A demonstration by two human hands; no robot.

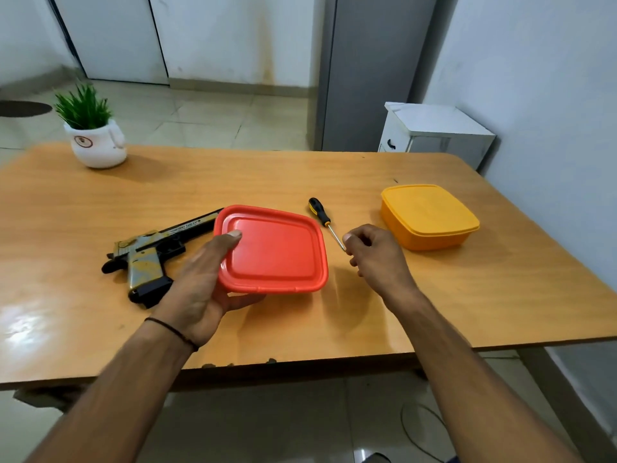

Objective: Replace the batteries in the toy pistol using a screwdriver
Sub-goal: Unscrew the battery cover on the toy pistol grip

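My left hand [203, 279] grips the near left corner of a lidded red box [277, 252], thumb on the lid and fingers underneath. The box appears slightly raised off the wooden table [334, 172]. Left of the box lies the toy pistol [147, 255], gold and black, on its side with its barrel running behind the box. A screwdriver [320, 213] with a black and yellow handle lies right of the red box, tip toward me. My right hand [374, 255] hovers at the screwdriver's tip with fingers loosely curled and holds nothing. No batteries are visible.
A lidded yellow box [430, 215] stands on the right side of the table. A white pot with a green plant [96, 142] sits at the far left corner. Beyond the table's right end are a small white cabinet [434, 132] and a wall.
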